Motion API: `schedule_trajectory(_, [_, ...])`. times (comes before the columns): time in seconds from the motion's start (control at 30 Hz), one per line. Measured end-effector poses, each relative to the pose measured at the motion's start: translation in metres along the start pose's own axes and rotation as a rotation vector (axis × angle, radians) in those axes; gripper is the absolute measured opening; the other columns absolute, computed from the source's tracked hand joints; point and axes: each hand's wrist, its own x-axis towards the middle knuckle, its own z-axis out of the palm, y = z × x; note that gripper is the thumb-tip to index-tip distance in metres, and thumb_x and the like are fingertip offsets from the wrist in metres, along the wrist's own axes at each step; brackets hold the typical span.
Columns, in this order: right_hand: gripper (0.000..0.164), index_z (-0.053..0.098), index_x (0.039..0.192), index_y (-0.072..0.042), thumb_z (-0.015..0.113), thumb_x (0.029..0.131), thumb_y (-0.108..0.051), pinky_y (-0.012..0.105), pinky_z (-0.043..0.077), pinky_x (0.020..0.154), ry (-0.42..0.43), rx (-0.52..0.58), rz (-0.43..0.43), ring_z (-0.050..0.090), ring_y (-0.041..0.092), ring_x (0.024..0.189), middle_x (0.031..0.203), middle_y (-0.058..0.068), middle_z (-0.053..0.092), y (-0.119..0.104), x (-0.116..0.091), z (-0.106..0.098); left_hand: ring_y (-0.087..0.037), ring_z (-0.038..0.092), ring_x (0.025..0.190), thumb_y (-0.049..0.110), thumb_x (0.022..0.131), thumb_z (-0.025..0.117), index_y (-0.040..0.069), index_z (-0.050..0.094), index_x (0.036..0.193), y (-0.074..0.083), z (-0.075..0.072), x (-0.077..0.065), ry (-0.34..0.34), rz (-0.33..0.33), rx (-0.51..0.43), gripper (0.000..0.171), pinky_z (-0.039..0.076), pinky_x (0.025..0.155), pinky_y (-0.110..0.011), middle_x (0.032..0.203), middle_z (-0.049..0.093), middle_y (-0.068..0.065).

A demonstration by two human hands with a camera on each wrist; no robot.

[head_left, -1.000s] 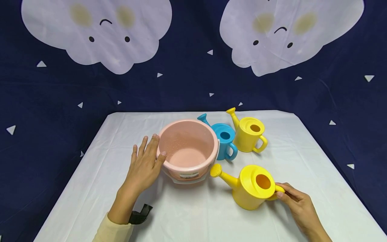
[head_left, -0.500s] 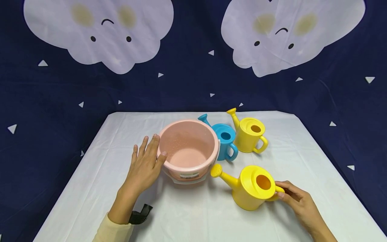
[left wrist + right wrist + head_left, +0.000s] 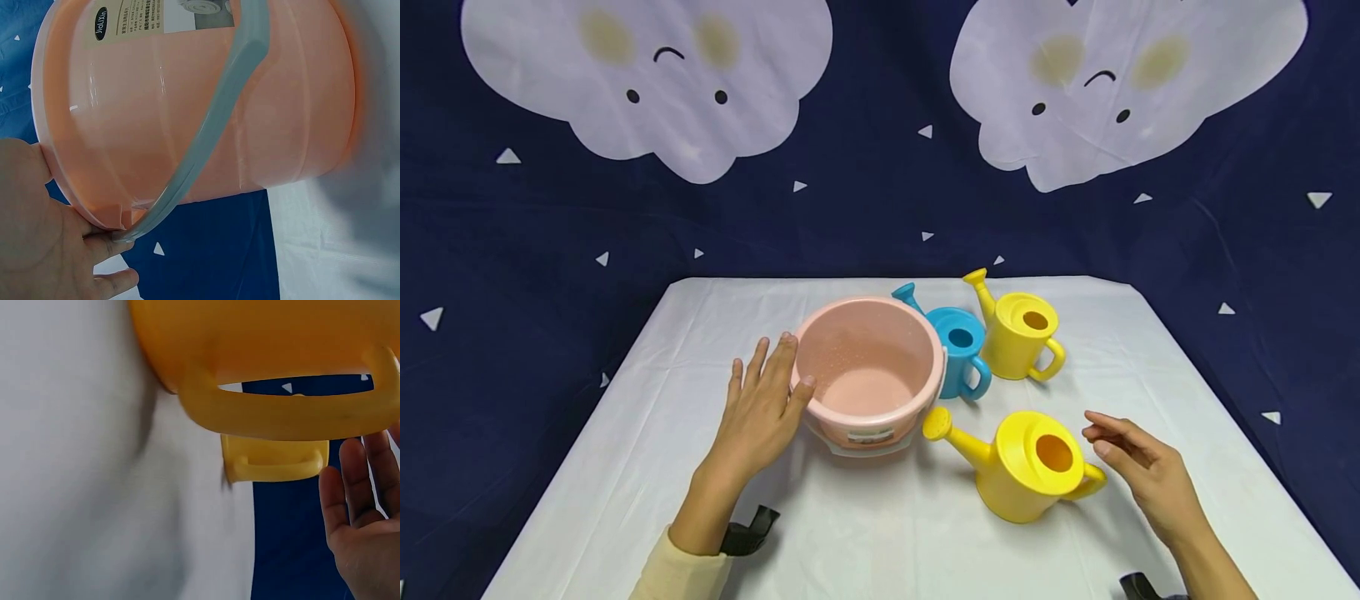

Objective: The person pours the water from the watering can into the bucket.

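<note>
My left hand (image 3: 758,412) rests against the left rim of a pink bucket (image 3: 880,421), fingers spread and fairly straight. In the left wrist view the fingers touch the bucket's rim beside the end of its grey-white handle (image 3: 206,140). A yellow watering can (image 3: 1022,475) stands upright on the table at the front right, its spout toward the bucket. Just right of its handle, my right hand (image 3: 1150,479) hovers with relaxed fingers, holding nothing. The right wrist view shows that can's handle (image 3: 281,415) apart from the fingers.
A blue watering can (image 3: 955,354) stands close beside the bucket's right side, partly hidden by it. Behind it to the right is another yellow watering can (image 3: 1018,337). The white-covered table (image 3: 715,308) meets a dark blue cloth backdrop (image 3: 865,225) with clouds.
My right hand has let go of the front yellow watering can's handle and moved slightly right and up. The can stays in place, and my left hand has not moved on the bucket.
</note>
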Motion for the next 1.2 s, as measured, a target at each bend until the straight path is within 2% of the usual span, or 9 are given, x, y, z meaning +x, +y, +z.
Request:
schedule_trajectory(0.27, [0.038,0.052,0.129,0.007,0.057,0.092,-0.003,0.009,0.049,0.083,0.003,-0.061,-0.031,0.061,0.002,0.098,0.104,-0.011,0.067,-0.006,0.018,0.003,-0.029,0.001,0.149,0.052,0.100,0.024,0.014,0.013,0.153,0.000,-0.001,0.000,-0.005,-0.006,-0.005,0.065,-0.004,0.117,-0.057,0.159,0.016,-0.006])
schedule_trajectory(0.5, [0.036,0.055,0.127,0.005,0.057,0.092,-0.003,0.008,0.048,0.084,-0.030,-0.088,-0.070,0.061,0.003,0.099,0.107,-0.003,0.067,-0.007,0.034,0.006,-0.029,0.002,0.149,0.052,0.100,0.023,0.013,0.014,0.153,0.001,-0.002,-0.001,-0.006,-0.007,0.000,0.066,-0.004,0.117,-0.057,0.159,0.017,-0.006])
schedule_trajectory(0.6, [0.036,0.056,0.127,0.003,0.057,0.093,-0.006,0.008,0.048,0.083,-0.047,-0.122,-0.074,0.061,0.002,0.100,0.108,-0.005,0.067,-0.005,0.041,0.008,-0.029,0.002,0.149,0.052,0.100,0.023,0.013,0.014,0.153,0.001,-0.002,0.000,-0.006,-0.007,0.001,0.066,-0.003,0.117,-0.057,0.159,0.017,-0.006])
schedule_trajectory(0.83, [0.035,0.058,0.127,-0.003,0.058,0.094,-0.013,0.007,0.047,0.083,-0.079,-0.181,-0.046,0.059,-0.003,0.100,0.111,-0.008,0.066,-0.004,0.055,0.011,-0.029,0.001,0.149,0.049,0.101,0.026,0.014,0.013,0.153,0.002,-0.001,0.000,-0.014,-0.012,0.000,0.064,-0.004,0.117,-0.057,0.159,0.017,-0.006])
schedule_trajectory(1.07, [0.038,0.057,0.129,-0.009,0.059,0.094,-0.023,0.007,0.046,0.084,-0.108,-0.243,0.001,0.057,-0.004,0.104,0.118,-0.002,0.065,-0.002,0.066,0.015,-0.029,0.001,0.149,0.050,0.101,0.026,0.014,0.013,0.153,0.002,-0.001,0.000,-0.014,-0.010,0.000,0.065,-0.005,0.117,-0.056,0.159,0.017,-0.006])
schedule_trajectory(1.2, [0.039,0.058,0.129,-0.012,0.060,0.093,-0.025,0.007,0.046,0.084,-0.121,-0.261,0.007,0.058,-0.001,0.106,0.119,-0.009,0.064,0.000,0.070,0.016,-0.030,0.001,0.149,0.050,0.101,0.026,0.014,0.013,0.153,0.003,-0.001,0.000,-0.014,-0.013,0.002,0.065,-0.005,0.117,-0.056,0.159,0.017,-0.006])
